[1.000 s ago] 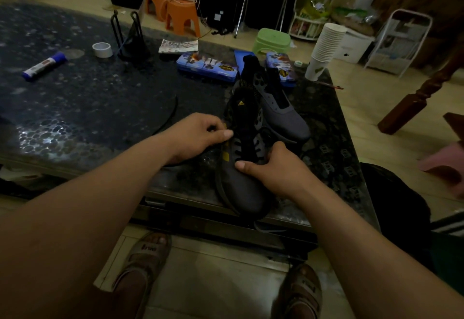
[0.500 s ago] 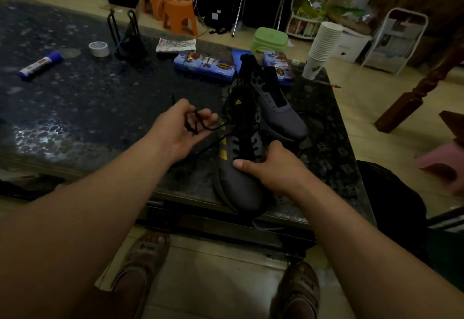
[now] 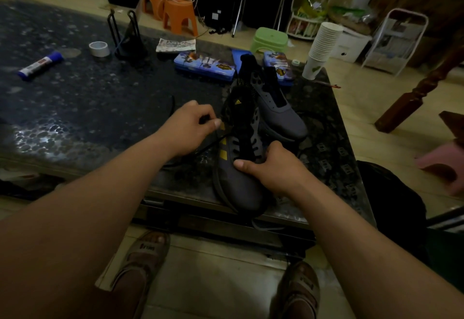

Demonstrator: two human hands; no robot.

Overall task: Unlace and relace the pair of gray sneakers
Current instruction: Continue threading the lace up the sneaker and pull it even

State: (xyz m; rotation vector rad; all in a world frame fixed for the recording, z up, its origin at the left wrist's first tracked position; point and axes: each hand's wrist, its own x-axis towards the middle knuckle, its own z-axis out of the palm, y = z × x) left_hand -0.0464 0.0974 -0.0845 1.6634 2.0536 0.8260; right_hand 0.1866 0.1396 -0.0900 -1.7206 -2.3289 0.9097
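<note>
Two gray sneakers stand on the dark speckled table [image 3: 88, 108]. The near sneaker [image 3: 237, 183] has yellow stripes and a black tongue, and its toe reaches over the table's front edge. My right hand [image 3: 270, 168] grips it across the lower eyelets. My left hand [image 3: 189, 128] pinches the black lace [image 3: 200, 149] at the shoe's left side, by the upper eyelets. The lace trails down and left over the table. The far sneaker [image 3: 281, 115] lies just behind, with no lace visible in it.
Behind the shoes lie blue pencil cases [image 3: 204, 64] and a stack of paper cups [image 3: 321, 47]. A tape roll [image 3: 99, 49], a black wire stand [image 3: 128, 37] and a glue stick [image 3: 40, 64] sit on the left. Stools stand on the floor beyond.
My left hand had pulled the lace out to the left and has come back to the near sneaker's left side. My right hand has kept its hold on the shoe.
</note>
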